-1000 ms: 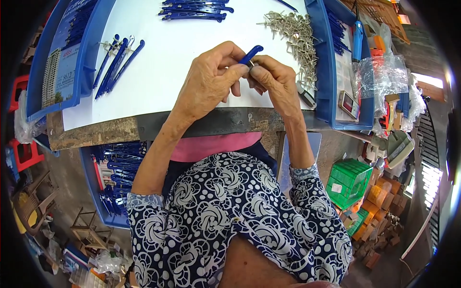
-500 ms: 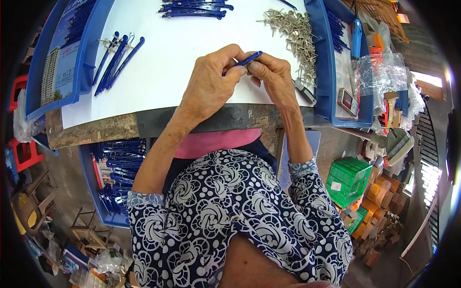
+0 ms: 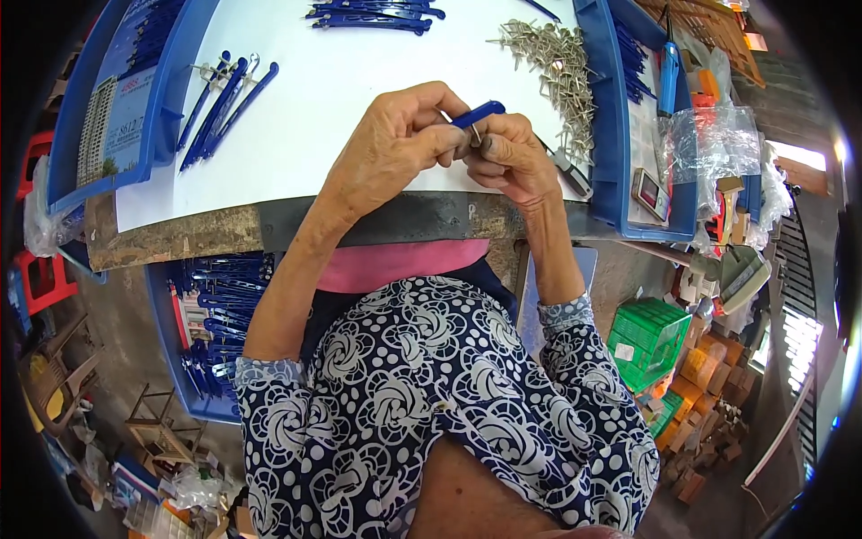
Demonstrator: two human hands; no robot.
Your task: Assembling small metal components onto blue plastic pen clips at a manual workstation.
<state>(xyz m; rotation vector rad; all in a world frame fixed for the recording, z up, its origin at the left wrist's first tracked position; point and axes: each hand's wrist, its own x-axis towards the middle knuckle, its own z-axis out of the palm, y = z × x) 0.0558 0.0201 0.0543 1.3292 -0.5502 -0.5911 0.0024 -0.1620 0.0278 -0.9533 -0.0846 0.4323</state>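
A slim blue clip-like piece with a rounded end (image 3: 479, 113) is pinched in my left hand (image 3: 395, 139), its rounded end pointing up and right. Close against it, my right hand (image 3: 516, 162) has thumb and fingers pressed together on a small silver metal part (image 3: 476, 136); my fingertips partly cover this part. Both hands meet above the white sheet (image 3: 332, 81) near the table's front edge. To the left lie several slim blue pieces (image 3: 229, 103), some with silver parts at their far ends. A pile of small silver metal parts (image 3: 552, 67) lies beyond my right hand.
Blue trays flank the sheet, one at left (image 3: 162, 135) and one at right (image 3: 606, 135). A dark-handled tool (image 3: 570, 175) lies beside my right wrist. More blue pieces (image 3: 373, 13) rest at the far side. Below the table, at left, another blue tray (image 3: 171, 359) holds many.
The blue piece now stands further out past my left fingertips, tilted up to the right. My right hand has shifted slightly right and down, its fingers curled in, and a silver part shows between the hands.
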